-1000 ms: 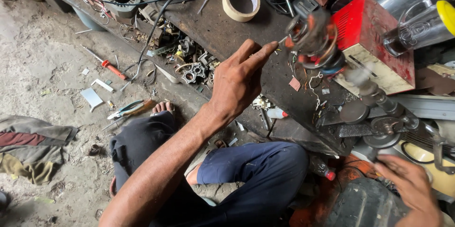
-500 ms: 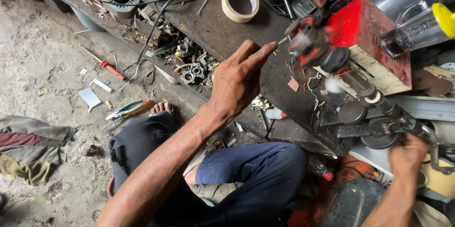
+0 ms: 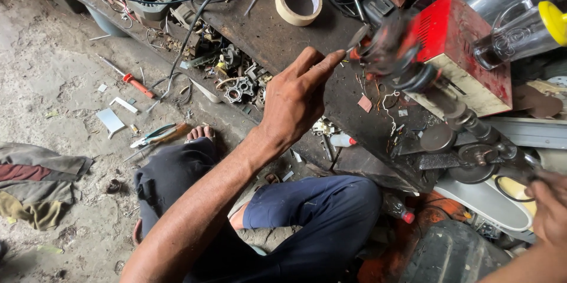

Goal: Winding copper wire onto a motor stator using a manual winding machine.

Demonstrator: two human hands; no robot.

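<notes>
Cluttered workshop scene: a dark tabletop (image 3: pixel 283 41) strewn with wire scraps, a roll of tape (image 3: pixel 299 0) and a red box-shaped unit (image 3: pixel 458 41), above a dusty concrete floor (image 3: pixel 53 82) with a red-handled screwdriver (image 3: pixel 133 82) lying on it. Mounted along the right of the tabletop is a hand-cranked winding spindle (image 3: pixel 466 120), its front end carrying a coil former (image 3: pixel 387 46) that appears motion-blurred. Left hand (image 3: pixel 295 97): partly open, fingers extended and loosely together, index fingertip reaching to the former's near edge, apparently guiding fine wire; whether it actually touches cannot be told through the blur. Right hand (image 3: pixel 546 203): at the frame's lower right, by the crank end of the spindle; its closure cannot be told. For a sound winding, the guiding finger is best kept steady with light, even tension, and the cranking regular, so that turns lie side by side
</notes>
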